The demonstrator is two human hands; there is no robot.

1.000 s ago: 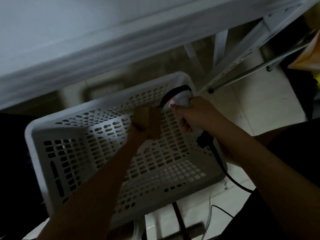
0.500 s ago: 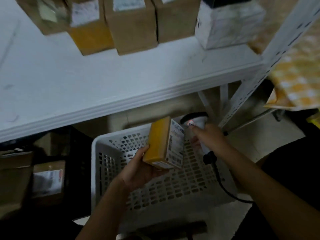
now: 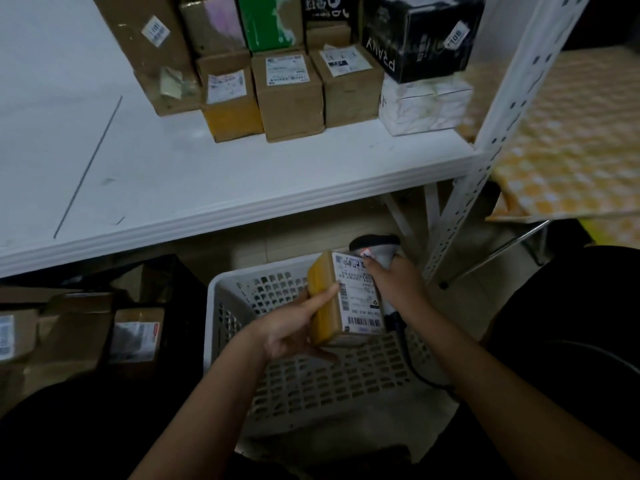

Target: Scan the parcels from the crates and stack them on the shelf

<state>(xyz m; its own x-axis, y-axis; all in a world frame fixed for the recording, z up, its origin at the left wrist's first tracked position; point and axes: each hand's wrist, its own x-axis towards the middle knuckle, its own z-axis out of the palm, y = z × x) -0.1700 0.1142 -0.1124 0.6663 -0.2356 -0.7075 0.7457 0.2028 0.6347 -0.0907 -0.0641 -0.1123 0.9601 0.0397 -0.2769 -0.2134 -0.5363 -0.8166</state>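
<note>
A small yellow-taped parcel (image 3: 341, 301) was held above the white perforated crate (image 3: 221, 306), its labelled face turned up and to the right. It was gripped by the left hand (image 3: 294, 327), thumb laid along the yellow side and fingers curled beneath. The handheld barcode scanner (image 3: 375, 249) was clasped by the right hand (image 3: 398, 285), fingers wrapped round its handle, with the head just beside the top edge of the shipping label (image 3: 356, 296) and a red light showing at its window. Its black cable (image 3: 412, 365) was trailed down over the crate's right side.

The scanning step was judged to be in hand, with placing not yet done for this parcel. The crate's visible floor appeared bare, though part of it was hidden by the arms, so it was judged to be nearly or wholly emptied.

On the white shelf (image 3: 242, 188), toward the back right corner, a cluster of stacked boxes (image 3: 291, 95) was already stood, two tiers high in places; the left and front of the board were unoccupied. Below the shelf's front edge, at the left, more cardboard parcels (image 3: 135, 337) were seen in a dark crate (image 3: 173, 306), so a good share of the work was judged to remain.
</note>
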